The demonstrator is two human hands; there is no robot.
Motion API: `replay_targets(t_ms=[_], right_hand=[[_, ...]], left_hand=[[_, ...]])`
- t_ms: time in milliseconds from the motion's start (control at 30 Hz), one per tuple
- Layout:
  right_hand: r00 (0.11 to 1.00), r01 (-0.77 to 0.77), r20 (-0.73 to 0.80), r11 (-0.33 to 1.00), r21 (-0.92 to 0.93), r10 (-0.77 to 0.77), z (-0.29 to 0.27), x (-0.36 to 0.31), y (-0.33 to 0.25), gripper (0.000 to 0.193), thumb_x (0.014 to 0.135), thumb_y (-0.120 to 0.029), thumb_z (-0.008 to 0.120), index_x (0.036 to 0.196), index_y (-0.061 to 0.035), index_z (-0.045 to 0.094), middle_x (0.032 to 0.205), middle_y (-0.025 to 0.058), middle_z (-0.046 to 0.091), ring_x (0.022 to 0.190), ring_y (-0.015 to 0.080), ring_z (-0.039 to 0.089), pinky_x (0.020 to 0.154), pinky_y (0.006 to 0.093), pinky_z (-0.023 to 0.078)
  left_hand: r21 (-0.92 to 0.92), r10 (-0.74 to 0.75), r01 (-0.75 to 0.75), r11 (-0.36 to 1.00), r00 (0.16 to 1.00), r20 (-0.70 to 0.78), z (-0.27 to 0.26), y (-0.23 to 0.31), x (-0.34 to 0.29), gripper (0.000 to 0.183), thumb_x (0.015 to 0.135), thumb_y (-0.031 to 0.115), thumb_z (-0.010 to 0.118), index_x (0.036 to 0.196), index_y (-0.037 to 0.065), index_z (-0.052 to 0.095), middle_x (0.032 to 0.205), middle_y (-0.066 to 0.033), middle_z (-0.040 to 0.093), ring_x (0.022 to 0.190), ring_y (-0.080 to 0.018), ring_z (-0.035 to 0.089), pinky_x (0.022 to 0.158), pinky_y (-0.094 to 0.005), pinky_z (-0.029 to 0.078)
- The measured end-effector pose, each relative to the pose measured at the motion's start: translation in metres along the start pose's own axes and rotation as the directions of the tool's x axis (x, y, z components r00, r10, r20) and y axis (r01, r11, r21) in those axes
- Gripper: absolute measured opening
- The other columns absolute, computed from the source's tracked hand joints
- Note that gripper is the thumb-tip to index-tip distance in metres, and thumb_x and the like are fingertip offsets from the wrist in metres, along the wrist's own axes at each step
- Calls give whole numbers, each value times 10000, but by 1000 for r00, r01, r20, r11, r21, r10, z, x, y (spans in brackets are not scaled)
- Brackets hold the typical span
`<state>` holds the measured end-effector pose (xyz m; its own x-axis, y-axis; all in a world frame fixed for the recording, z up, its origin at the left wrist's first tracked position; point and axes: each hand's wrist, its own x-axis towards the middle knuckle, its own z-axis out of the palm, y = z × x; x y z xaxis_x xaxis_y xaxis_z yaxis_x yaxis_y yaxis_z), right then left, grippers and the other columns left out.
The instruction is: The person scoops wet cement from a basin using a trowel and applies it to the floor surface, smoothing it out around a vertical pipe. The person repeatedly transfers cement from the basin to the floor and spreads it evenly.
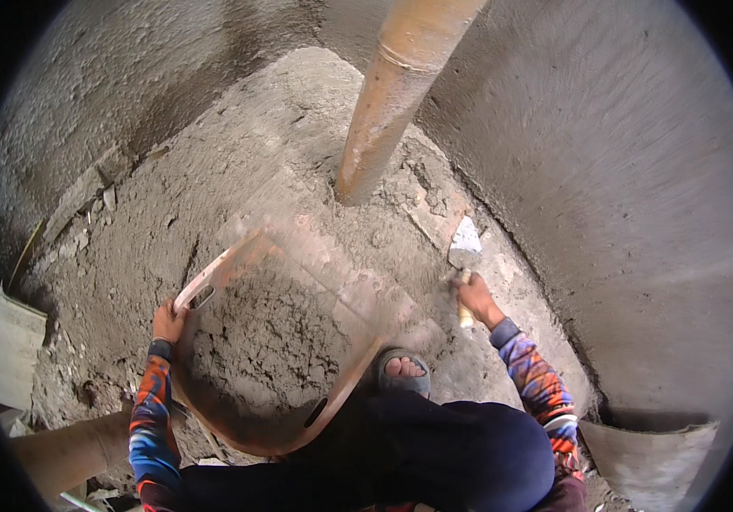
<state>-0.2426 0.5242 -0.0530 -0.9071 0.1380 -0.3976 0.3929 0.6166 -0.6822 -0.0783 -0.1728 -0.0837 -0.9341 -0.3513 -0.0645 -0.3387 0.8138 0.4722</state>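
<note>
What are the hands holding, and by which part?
The right hand holds a trowel by its handle; the left hand grips a tray by its rim, beside a slot.

Trowel handle [466, 318] partly behind the right hand [479, 300]; bamboo pole's [392, 98] top out of frame

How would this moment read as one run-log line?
Left hand: holding tray by left edge | Right hand: holding trowel by handle | Tray: carrying grey mortar-like mix | Pole: beyond tray
</note>
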Motion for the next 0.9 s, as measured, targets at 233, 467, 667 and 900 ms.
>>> replay_targets(t_ms=[233,467,667,900], right_hand=[[996,83,13,951,297,-91,67,59,-134,203,879,-146,543,972,15,460,641,80,515,443,204,527,368,344,444],[1000,6,-12,862,506,0,103,90,-176,158,831,-102,565,901,4,472,613,71,499,446,196,510,363,327,444],[994,92,18,887,452,-112,77,81,-142,144,855,-130,600,895,-38,496,599,29,498,424,148,485,376,302,414],[968,237,13,928,288,-251,35,35,-112,172,830,-145,615,893,-5,539,623,48,537,452,164,527,403,309,434]], left_hand=[[38,9,-6,999,997,-78,-1,2,-3,343,816,283,652,810,-22,495,692,-237,560,650,-421,563,605,-443,436],[121,-89,94,988,995,-45,-9,-2,-7,359,819,327,635,828,-3,492,705,-238,558,697,-429,579,629,-437,446],[122,-110,111,986,994,-14,-2,-12,-6,375,824,361,626,873,7,511,797,-256,597,775,-445,595,676,-463,462],[106,-115,113,988,993,17,0,-8,-1,363,825,358,618,875,12,524,813,-235,606,806,-426,597,707,-455,467]])
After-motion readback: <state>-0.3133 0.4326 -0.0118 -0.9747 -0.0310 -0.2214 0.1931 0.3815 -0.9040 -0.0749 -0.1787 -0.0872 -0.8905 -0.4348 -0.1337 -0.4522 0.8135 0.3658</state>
